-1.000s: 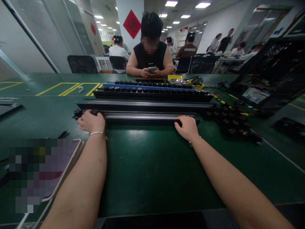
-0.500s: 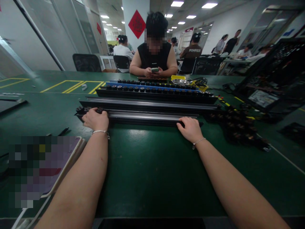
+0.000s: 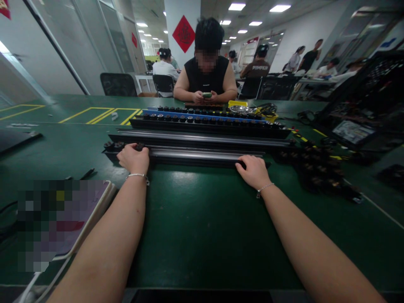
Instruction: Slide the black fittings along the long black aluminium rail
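A long black rail with a shiny inner channel (image 3: 195,155) lies crosswise on the green table (image 3: 189,227). Near its left end my left hand (image 3: 134,159) is closed on a small dark round part (image 3: 139,147), its fingers bent over the channel. More such dark parts (image 3: 118,145) sit in the rail to the left of that hand. My right hand (image 3: 253,168) grips the rail's right end, thumb on the near side and fingers over the top. Behind it lies a second rail (image 3: 202,138) with a bare shiny channel.
Farther back stand rails filled with dark round parts (image 3: 208,120). A heap of dark parts (image 3: 318,168) lies at the right, below a black frame (image 3: 362,101). A covered tablet (image 3: 104,198) is at the left. Across the table a person (image 3: 206,75) holds a phone.
My left hand has shifted slightly right along the rail, beyond a small shift of the whole view. My right hand keeps its place at the rail's right end.
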